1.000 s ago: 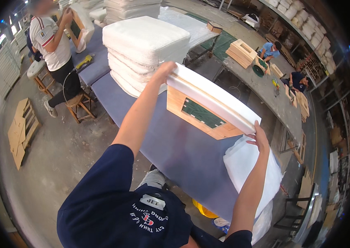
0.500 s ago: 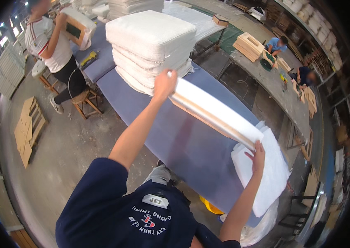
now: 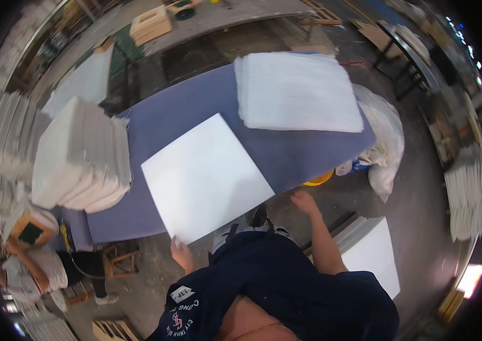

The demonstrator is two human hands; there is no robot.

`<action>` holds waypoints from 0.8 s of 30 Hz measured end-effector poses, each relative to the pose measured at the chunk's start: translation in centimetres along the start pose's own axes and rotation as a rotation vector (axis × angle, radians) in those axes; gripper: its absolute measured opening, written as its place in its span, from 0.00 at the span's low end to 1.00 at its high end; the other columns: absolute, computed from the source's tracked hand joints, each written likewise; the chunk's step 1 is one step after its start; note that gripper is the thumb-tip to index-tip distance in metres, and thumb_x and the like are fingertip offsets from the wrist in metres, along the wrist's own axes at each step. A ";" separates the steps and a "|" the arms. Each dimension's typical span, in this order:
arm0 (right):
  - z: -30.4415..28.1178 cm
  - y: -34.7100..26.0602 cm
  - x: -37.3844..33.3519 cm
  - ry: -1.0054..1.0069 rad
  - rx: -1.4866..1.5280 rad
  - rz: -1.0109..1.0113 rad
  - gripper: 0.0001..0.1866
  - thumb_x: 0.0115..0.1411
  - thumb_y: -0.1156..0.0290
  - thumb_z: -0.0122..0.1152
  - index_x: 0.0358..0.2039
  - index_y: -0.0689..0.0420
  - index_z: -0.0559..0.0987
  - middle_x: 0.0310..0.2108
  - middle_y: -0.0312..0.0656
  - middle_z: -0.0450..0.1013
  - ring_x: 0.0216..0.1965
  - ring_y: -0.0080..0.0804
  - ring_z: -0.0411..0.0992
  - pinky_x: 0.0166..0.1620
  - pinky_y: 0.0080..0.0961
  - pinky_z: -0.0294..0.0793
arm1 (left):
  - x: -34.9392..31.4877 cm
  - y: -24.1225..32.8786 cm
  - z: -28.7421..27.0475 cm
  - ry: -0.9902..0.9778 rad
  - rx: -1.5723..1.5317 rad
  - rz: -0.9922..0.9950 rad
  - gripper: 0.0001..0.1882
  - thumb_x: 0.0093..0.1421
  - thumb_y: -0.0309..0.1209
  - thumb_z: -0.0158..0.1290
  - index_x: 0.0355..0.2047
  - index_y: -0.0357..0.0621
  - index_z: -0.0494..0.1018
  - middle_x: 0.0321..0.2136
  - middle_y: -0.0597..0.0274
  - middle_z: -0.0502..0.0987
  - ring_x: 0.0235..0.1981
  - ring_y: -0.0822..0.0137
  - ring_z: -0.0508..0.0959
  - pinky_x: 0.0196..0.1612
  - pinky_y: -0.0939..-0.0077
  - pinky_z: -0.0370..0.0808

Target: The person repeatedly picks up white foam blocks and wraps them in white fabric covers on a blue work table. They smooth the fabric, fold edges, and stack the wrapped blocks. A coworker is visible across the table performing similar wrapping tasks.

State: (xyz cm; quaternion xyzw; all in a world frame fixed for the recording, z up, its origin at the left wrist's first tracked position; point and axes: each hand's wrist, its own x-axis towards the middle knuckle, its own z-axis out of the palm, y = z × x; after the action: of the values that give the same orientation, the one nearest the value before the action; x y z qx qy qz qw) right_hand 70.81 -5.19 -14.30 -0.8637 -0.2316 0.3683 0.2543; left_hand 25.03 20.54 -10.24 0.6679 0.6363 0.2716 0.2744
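A square wooden panel topped with smooth white foam [image 3: 207,176] lies flat on the blue-grey covered table [image 3: 309,150], its near corner at the table's front edge. At that corner my left hand [image 3: 182,256] is closed, thumb above and the other fingers mostly hidden below. My right hand [image 3: 306,202] hangs just past the panel's right corner, apart from it, holding nothing, its fingers loosely bent. Behind and to the right, a stack of fluffy white wadding sheets [image 3: 298,94] rests on the table.
A tall pile of white padded cushions [image 3: 84,156] stands at the table's left end. White boards [image 3: 369,258] are stacked low by my right side. A yellow tub [image 3: 319,178] and a plastic bag [image 3: 382,142] sit by the right end. A co-worker [image 3: 33,275] is at far left.
My view has swung to the right. The panel, held tilted on edge between both hands before, now lies flat on the table. My right hand has come off it.
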 end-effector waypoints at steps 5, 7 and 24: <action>8.7 18.0 -13.0 -0.036 0.531 0.829 0.09 0.54 0.63 0.59 0.22 0.52 0.76 0.15 0.37 0.67 0.13 0.34 0.67 0.14 0.36 0.65 | 1.5 -1.4 3.2 0.119 0.044 -0.027 0.24 0.63 0.37 0.51 0.55 0.36 0.61 0.46 0.38 0.73 0.44 0.39 0.76 0.49 0.51 0.70; 10.3 20.0 -18.3 -0.121 0.319 0.788 0.11 0.56 0.58 0.60 0.31 0.52 0.79 0.25 0.39 0.74 0.22 0.38 0.74 0.25 0.42 0.74 | 3.8 1.6 3.1 0.009 0.106 -0.289 0.25 0.64 0.42 0.50 0.54 0.37 0.60 0.47 0.37 0.72 0.45 0.39 0.75 0.49 0.50 0.70; 13.9 13.8 -6.3 -0.812 0.017 -0.134 0.20 0.54 0.74 0.57 0.49 0.62 0.77 0.41 0.48 0.76 0.39 0.39 0.76 0.36 0.33 0.74 | 2.8 -9.0 -5.5 -0.424 -0.290 -0.244 0.21 0.60 0.41 0.56 0.46 0.38 0.77 0.34 0.54 0.82 0.34 0.66 0.82 0.40 0.70 0.77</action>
State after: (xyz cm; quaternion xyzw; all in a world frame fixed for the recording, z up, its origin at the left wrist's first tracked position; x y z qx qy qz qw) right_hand 59.38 -15.74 -27.77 -0.6292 -0.3660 0.6635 0.1728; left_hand 14.90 23.77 -12.78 0.5820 0.5951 0.1789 0.5246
